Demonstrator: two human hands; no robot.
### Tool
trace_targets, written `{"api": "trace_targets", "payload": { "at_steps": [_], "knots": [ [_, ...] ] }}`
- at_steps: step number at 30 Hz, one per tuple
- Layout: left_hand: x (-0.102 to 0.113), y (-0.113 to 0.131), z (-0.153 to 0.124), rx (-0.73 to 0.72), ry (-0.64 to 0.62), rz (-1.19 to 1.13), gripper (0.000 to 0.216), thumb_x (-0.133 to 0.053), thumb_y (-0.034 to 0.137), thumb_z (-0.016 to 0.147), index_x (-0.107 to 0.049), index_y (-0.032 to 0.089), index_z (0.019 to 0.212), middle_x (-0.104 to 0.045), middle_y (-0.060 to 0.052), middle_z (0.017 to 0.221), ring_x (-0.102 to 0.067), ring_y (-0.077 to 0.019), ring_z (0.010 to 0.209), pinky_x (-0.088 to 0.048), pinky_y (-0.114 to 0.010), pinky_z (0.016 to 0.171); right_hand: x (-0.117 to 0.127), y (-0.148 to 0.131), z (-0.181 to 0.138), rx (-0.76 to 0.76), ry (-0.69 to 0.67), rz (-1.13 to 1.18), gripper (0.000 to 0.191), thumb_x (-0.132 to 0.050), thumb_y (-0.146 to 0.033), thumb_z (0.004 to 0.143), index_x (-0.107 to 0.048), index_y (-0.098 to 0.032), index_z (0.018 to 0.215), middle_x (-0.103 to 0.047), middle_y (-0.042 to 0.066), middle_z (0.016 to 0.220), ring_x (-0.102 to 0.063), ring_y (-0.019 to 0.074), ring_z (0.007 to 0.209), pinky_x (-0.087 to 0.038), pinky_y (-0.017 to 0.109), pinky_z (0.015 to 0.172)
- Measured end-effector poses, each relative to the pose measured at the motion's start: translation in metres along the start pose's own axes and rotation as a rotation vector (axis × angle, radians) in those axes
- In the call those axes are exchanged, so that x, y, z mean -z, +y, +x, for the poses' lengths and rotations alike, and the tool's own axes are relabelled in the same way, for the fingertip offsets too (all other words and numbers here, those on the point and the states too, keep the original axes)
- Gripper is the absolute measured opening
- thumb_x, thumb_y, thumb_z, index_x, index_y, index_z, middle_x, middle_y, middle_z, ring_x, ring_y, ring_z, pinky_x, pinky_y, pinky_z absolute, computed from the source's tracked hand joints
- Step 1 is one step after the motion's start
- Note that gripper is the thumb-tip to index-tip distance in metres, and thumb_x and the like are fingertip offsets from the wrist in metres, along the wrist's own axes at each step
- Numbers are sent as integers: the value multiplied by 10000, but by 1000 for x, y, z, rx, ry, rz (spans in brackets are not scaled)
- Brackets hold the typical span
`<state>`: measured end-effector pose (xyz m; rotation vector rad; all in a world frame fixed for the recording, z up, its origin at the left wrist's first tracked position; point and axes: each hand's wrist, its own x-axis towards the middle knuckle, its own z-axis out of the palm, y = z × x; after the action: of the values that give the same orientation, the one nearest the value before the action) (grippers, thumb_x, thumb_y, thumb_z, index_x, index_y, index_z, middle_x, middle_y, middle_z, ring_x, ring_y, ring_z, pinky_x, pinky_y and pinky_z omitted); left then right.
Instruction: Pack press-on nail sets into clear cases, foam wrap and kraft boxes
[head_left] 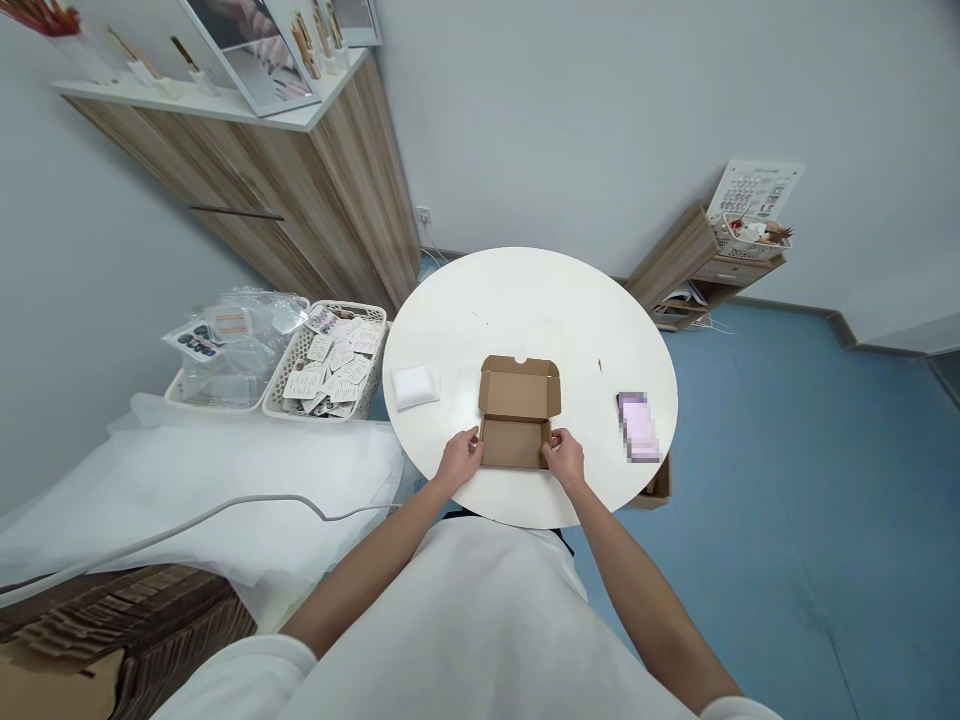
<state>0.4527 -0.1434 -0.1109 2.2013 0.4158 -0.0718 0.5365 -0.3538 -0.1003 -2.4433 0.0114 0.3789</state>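
An unfolded-lid brown cardboard box (516,443) lies near the front of the round white table (525,300), its lid raised away from me and its inside bare. My left hand (460,459) grips the left side wall, thumb and fingers pinched on the edge. On the opposite wall, my right hand (565,458) pinches the right side in the same way. To the left of the box rests a small white padded packet (414,387). Right of it lies a purple item (639,428), blurred out by pixelation.
White baskets at the left hold clear plastic bags (236,350) and a heap of printed cards (337,365). White sheeting (225,460) with a cable lies beside the table, above stacked flat cardboard (127,620). A wooden cabinet (360,170) and a small shelf (697,260) stand behind.
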Motion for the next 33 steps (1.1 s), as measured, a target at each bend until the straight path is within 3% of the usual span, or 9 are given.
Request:
{"api": "trace_targets", "payload": {
  "at_steps": [8,16,19,21,24,27,29,33],
  "knots": [
    [-8,6,12,-2,-42,-50,342,-450,232,800,-527,176,1129,-628,-52,909,-580,-160,798,-450,-300,767,-1,4,9,21,78,-9,220,-405,-261,676,-512,-191,855,-550,6,720,-517,161,629,-388,270,551],
    [-9,9,16,34,-25,-110,369,-426,279,821,-501,137,1154,-616,-63,948,-571,-149,831,-443,-279,787,9,1,1,-5,98,-78,448,-447,-429,717,-446,-199,1101,-549,61,914,-537,213,796,-422,319,622],
    [4,5,15,48,36,-129,365,-420,300,826,-499,139,1143,-600,-70,960,-567,-149,836,-445,-276,786,11,-11,-6,94,189,-94,520,-438,-454,737,-386,-184,1178,-489,116,1068,-491,255,950,-434,363,688],
    [20,0,16,65,153,-91,363,-422,305,824,-488,145,1143,-569,-89,1014,-549,-169,902,-437,-293,815,8,-28,-8,243,211,-85,503,-420,-418,768,-361,-176,1205,-447,134,1136,-426,267,1058,-415,399,793],
    [52,-13,23,119,440,35,396,-448,290,808,-430,153,1179,-466,-119,1170,-403,-226,1135,-332,-365,958,-5,-67,-8,485,73,-53,402,-406,-356,800,-419,-182,1162,-455,124,1143,-393,249,1106,-355,408,915],
    [83,-32,37,220,634,71,505,-483,279,786,-335,125,1243,-381,-151,1252,-288,-257,1217,-223,-421,1019,-30,-112,-1,617,-211,34,341,-420,-325,801,-477,-206,1116,-482,89,1133,-430,217,1084,-366,375,923],
    [97,-45,49,312,616,20,549,-498,293,776,-319,103,1258,-382,-169,1256,-296,-273,1213,-227,-426,1014,-51,-140,8,536,-368,124,405,-467,-347,778,-449,-211,1159,-459,83,1193,-436,214,1098,-370,374,925],
    [107,-65,70,472,508,-154,613,-490,307,778,-268,103,1311,-447,-173,1208,-485,-252,1052,-348,-394,932,-94,-176,30,58,-644,380,671,-501,-429,753,-254,-149,1311,-290,146,1369,-353,232,1212,-386,349,915]
  ]
}}
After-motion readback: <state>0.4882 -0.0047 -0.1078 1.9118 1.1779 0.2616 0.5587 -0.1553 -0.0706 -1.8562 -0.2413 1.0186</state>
